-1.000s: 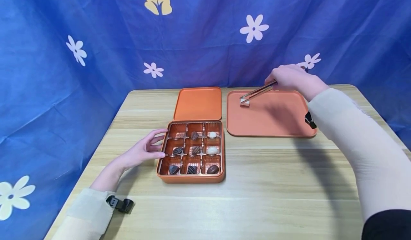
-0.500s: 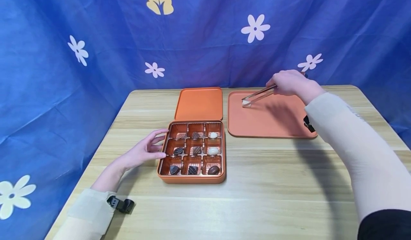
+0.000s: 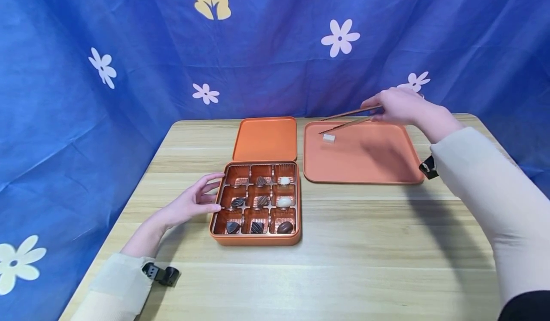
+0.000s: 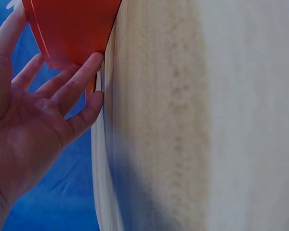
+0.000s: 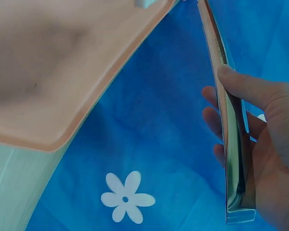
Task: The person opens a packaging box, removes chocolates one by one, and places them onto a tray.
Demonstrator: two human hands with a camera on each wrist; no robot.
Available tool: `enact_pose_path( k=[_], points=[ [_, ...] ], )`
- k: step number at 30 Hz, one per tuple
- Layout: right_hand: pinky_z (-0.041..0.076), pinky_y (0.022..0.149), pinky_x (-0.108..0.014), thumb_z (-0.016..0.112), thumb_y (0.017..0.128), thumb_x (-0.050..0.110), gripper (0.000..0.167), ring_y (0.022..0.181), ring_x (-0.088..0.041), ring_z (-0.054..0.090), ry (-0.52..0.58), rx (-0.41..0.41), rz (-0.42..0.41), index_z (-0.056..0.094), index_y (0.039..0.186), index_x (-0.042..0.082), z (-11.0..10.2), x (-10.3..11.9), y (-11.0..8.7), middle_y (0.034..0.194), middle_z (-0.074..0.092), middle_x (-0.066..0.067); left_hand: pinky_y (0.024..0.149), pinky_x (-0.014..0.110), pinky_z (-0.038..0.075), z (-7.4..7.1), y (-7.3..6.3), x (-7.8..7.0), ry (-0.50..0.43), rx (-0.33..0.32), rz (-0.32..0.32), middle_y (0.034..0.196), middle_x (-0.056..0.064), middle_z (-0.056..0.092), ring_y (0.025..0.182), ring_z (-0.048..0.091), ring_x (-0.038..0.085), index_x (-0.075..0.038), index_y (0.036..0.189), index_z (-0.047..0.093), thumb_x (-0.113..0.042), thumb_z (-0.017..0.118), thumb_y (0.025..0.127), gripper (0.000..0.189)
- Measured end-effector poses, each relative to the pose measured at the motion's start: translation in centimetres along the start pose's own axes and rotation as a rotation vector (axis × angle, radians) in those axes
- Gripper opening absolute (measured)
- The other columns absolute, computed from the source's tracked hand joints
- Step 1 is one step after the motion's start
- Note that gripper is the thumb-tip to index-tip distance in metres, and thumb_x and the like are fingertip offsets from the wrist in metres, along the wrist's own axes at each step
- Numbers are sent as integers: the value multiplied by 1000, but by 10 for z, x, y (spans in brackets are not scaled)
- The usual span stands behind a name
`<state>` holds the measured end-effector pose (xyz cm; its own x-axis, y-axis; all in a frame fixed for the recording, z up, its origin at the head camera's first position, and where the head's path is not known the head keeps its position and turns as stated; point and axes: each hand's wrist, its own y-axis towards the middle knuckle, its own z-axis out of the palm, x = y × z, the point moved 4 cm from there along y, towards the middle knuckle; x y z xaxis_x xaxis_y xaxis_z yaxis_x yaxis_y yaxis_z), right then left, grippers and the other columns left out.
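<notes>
My right hand [image 3: 397,106] holds metal tongs [image 3: 350,120] over the far part of a pink tray [image 3: 365,161]. In the right wrist view, the thumb and fingers grip the tongs [image 5: 231,130] along their length. Their tips are spread apart, above a small white block [image 3: 329,138] lying on the tray. An orange tin [image 3: 258,240] with a divided brown insert sits left of the tray; dark and white chocolates [image 3: 285,227] lie in its compartments. At the tin's left side rests my left hand [image 3: 193,200], thumb and fingertips against the wall, fingers extended in the left wrist view.
The orange lid [image 3: 266,139] lies flat behind the tin, close to the tray's left edge. Under everything is a light wooden table [image 3: 343,268]. A blue cloth [image 3: 275,48] with flowers hangs behind its far edge.
The tongs held the white block earlier; now they are spread and lifted off it, and the block lies on the tray. My right hand has moved slightly up and right. My left hand stays put.
</notes>
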<state>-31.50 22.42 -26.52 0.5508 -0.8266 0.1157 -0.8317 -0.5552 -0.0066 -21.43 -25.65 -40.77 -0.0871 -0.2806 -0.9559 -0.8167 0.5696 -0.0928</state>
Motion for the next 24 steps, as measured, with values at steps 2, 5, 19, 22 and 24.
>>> enact_pose_path(
  k=[2,5,19,22,24],
  points=[
    [46,63,-42,68,86,10,41,72,-25,61,8,-15,-12,65,127,6,-1,3,-3,118,66,-18,96,44,45,0,0,0,4,-1,-1,152,32,21,128,35,55,-5,150,23,0,67,89,75],
    [38,57,-36,69,88,11,40,57,-17,49,33,-29,-16,65,127,8,-3,10,-7,118,66,-16,96,42,45,0,0,-1,2,-1,0,151,32,22,128,35,55,-5,150,23,1,67,89,75],
    [47,70,-43,73,86,13,41,74,-12,61,55,-50,-151,65,127,15,-2,64,-5,115,68,-2,95,39,46,2,0,-3,-12,-1,-5,152,31,21,128,36,54,-4,150,21,0,66,90,76],
    [48,70,-43,73,86,12,41,76,-10,62,79,-39,-177,65,126,16,0,79,-3,114,68,-1,96,42,45,1,-1,-4,-11,-1,-6,152,32,21,129,35,54,-4,151,21,0,66,90,76],
    [48,69,-43,74,84,12,40,76,-10,63,86,-34,-194,66,123,17,1,88,0,108,70,0,97,42,44,1,-2,-4,-9,0,-7,152,33,21,129,35,54,-4,151,21,0,67,90,76]
  ],
)
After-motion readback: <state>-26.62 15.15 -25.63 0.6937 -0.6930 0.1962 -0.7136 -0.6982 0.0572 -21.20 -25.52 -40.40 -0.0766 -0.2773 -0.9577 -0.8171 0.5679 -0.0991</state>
